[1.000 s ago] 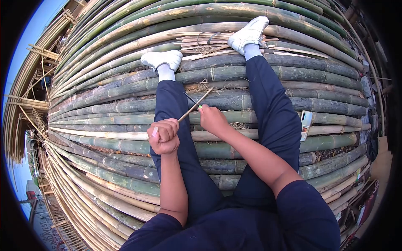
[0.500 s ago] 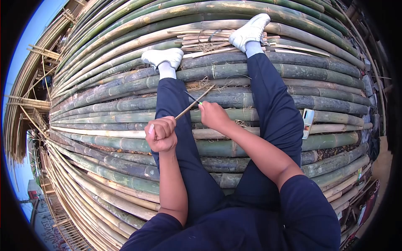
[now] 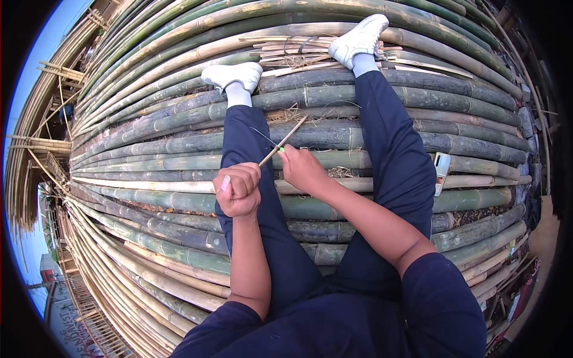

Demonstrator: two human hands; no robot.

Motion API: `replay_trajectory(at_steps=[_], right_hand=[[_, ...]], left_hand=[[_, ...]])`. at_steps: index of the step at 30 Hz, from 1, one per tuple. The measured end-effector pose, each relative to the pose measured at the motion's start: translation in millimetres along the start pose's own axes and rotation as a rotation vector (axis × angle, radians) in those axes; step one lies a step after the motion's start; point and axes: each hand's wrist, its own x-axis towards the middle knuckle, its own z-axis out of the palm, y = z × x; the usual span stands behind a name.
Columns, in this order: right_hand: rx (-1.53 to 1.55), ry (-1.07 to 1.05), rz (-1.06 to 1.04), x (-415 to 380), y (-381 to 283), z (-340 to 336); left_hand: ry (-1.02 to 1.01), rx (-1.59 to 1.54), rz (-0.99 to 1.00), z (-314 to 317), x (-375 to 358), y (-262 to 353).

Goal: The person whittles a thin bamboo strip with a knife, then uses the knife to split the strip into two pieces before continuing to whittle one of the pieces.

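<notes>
A thin bamboo stick [image 3: 292,132] slants up and to the right out of my left hand [image 3: 237,190], which is closed in a fist around its lower end. My right hand [image 3: 303,169] grips a small knife [image 3: 264,136] with a bit of green handle showing at the fingertips. The narrow blade crosses the stick near its middle, pointing up and to the left. Most of the handle is hidden inside the right hand. Both hands are above my lap, between my outstretched legs.
Long green and grey bamboo poles [image 3: 322,209] lie side by side beneath me. Split bamboo strips [image 3: 298,51] and curled shavings lie between my white shoes. A phone [image 3: 440,170] rests beside my right leg. Bamboo racks [image 3: 54,143] stand at the left.
My left hand and the stick have shifted slightly right. The knife has moved a little left along its line, so more of the blade shows beyond the stick.
</notes>
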Motion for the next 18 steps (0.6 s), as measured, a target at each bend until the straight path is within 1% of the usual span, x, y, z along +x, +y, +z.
replay_trajectory(at_steps=[2, 3, 4, 5, 6, 8, 9, 10, 12, 13, 15, 16, 17, 18], right_hand=[[-0.031, 0.006, 0.03, 11.5, 37.8, 14.1], [-0.034, 0.058, 0.087, 18.0, 58.6, 19.3], [-0.032, 0.111, 0.147, 22.5, 61.2, 14.1], [-0.035, 0.096, 0.149, 26.2, 62.7, 11.2], [-0.028, 0.103, 0.151, 25.1, 61.3, 14.0], [-0.001, -0.037, 0.037, 13.6, 15.8, -1.1], [0.02, -0.066, 0.025, 4.6, -4.4, -6.2], [0.02, -0.073, 0.027, 4.1, 0.4, -2.0], [0.003, 0.04, 0.036, 9.2, 25.8, 9.1], [-0.053, 0.06, 0.122, 14.6, 42.8, 12.4], [-0.064, 0.033, 0.136, 25.1, 60.7, 9.8], [-0.07, 0.001, 0.153, 28.1, 63.6, 10.3], [-0.086, -0.049, 0.137, 25.1, 44.9, 1.1], [-0.078, -0.046, 0.141, 17.5, 23.2, -2.9]], left_hand=[[0.008, -0.005, -0.004, -0.3, 2.2, 1.8], [0.006, -0.007, -0.004, -3.0, 3.5, 2.2], [0.001, -0.006, -0.008, -5.2, 4.3, 2.9], [0.009, -0.007, -0.006, -6.9, 4.5, 3.0], [0.001, -0.006, -0.01, -8.3, 4.1, 2.3], [0.007, 0.019, 0.01, -9.5, 2.7, 2.5], [0.01, 0.024, 0.003, -10.4, 1.8, 3.5], [0.013, 0.013, -0.003, -9.8, 2.0, 3.3], [0.022, -0.005, 0.003, -7.9, 1.4, 2.0], [0.015, -0.005, 0.007, -9.1, 2.1, 1.5], [0.014, 0.003, 0.008, -9.5, 2.7, 1.2], [0.004, 0.004, 0.005, -9.5, 2.6, 1.2], [0.005, 0.009, 0.01, -9.7, 2.8, 1.2], [0.011, 0.015, 0.014, -10.5, 2.5, 1.2]])
